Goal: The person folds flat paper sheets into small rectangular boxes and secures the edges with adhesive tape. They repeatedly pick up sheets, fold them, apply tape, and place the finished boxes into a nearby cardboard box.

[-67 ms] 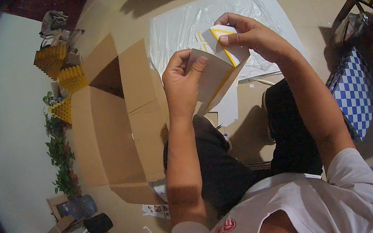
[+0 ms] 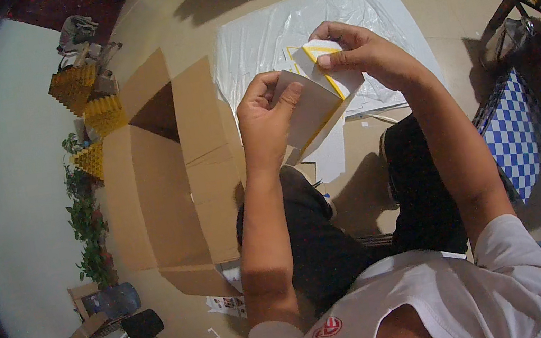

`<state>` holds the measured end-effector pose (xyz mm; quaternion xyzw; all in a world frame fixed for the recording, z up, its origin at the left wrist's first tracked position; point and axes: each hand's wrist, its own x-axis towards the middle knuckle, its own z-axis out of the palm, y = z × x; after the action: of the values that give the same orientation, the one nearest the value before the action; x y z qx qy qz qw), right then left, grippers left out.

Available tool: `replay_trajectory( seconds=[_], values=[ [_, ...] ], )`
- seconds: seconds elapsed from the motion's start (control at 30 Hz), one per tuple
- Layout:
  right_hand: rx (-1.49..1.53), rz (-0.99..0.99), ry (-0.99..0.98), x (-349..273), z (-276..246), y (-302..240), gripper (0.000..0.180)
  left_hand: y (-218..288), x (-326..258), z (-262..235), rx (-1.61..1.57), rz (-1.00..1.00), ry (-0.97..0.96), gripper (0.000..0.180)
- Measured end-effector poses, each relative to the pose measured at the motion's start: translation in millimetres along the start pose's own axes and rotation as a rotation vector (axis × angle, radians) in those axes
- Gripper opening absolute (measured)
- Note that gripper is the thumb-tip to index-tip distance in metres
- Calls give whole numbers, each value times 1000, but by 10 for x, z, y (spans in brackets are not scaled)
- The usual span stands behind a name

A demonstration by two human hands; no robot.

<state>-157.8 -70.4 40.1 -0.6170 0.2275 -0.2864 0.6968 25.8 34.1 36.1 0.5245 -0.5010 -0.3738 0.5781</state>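
A small white and grey folding carton (image 2: 312,107) with yellow edge lines is held up between my hands. My left hand (image 2: 266,114) pinches the grey panel's upper left edge, thumb on the face and fingers curled behind. With thumb and fingers my right hand (image 2: 354,51) grips the white end flaps at the upper right. The carton is tilted, and its underside is hidden. Behind it a white plastic-covered sheet (image 2: 377,16) lies on the floor.
A large open cardboard box (image 2: 212,177) stands at my left. White paper pieces (image 2: 330,156) lie on the floor below the carton. Plants (image 2: 87,231) and yellow egg trays (image 2: 103,115) line the left wall. A blue-and-white checked item (image 2: 512,136) is at the right.
My right thumb and the end flaps have shifted slightly downward. The carton has tilted a little; both hands keep their grip.
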Motion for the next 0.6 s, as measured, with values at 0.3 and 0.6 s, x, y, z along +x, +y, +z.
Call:
replay_trajectory(
  seconds=[0.3,0.6],
  values=[
    [-13,64,-174,-30,0,-5,29,28,-1,23,-183,-129,-87,34],
    [-82,79,-289,1,-45,54,27,47,-25,-7,-200,-170,-143,34]
  ],
)
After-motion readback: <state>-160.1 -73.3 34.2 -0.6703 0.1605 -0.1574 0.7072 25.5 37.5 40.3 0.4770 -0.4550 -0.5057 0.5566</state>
